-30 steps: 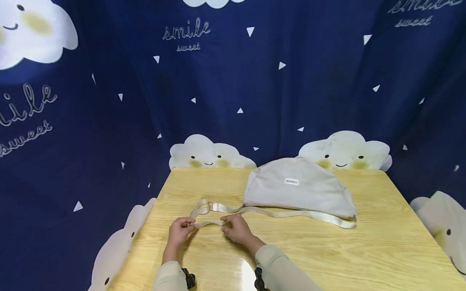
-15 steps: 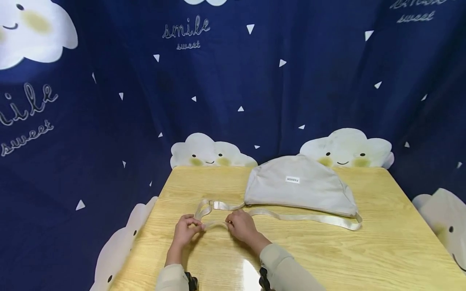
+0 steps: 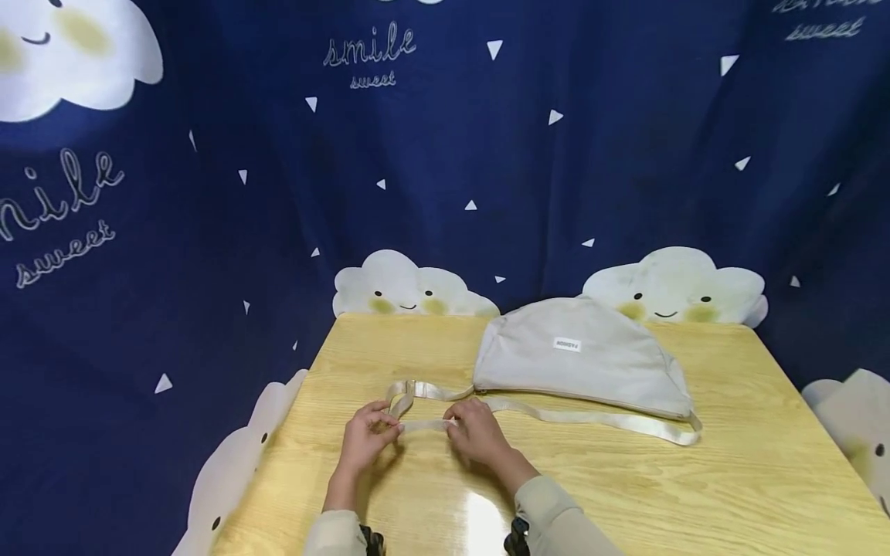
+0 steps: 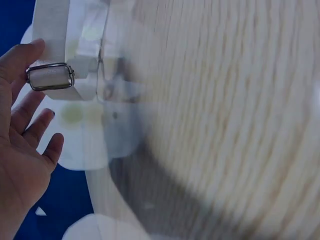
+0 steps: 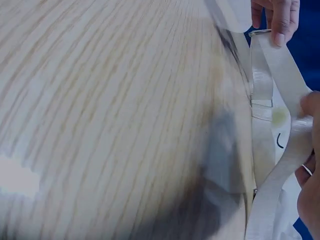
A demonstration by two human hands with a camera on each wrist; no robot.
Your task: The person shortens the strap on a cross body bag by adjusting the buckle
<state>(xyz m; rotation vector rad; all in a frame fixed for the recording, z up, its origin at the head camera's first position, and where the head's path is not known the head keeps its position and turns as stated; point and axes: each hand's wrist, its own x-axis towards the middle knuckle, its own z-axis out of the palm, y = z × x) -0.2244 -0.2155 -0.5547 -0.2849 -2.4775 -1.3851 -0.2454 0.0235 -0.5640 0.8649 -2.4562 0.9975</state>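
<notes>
We see left hand (image 3: 366, 439) pinching strap (image 3: 424, 425) beside buckle (image 4: 51, 76), right hand (image 3: 481, 434) gripping strap farther right, both lower centre of head view; bag (image 3: 584, 367) on tabletop (image 3: 660, 494), right of centre

A person's left hand (image 5: 284, 20) pinches a pale strap (image 5: 284, 70) beside a metal buckle (image 5: 257, 33) as the right hand (image 5: 311, 192), partly out of sight, grips it farther along; a shadow (image 5: 197, 205) and a bright patch of light (image 5: 17, 175) mark the wood-grained table (image 5: 100, 90) before us.
</notes>
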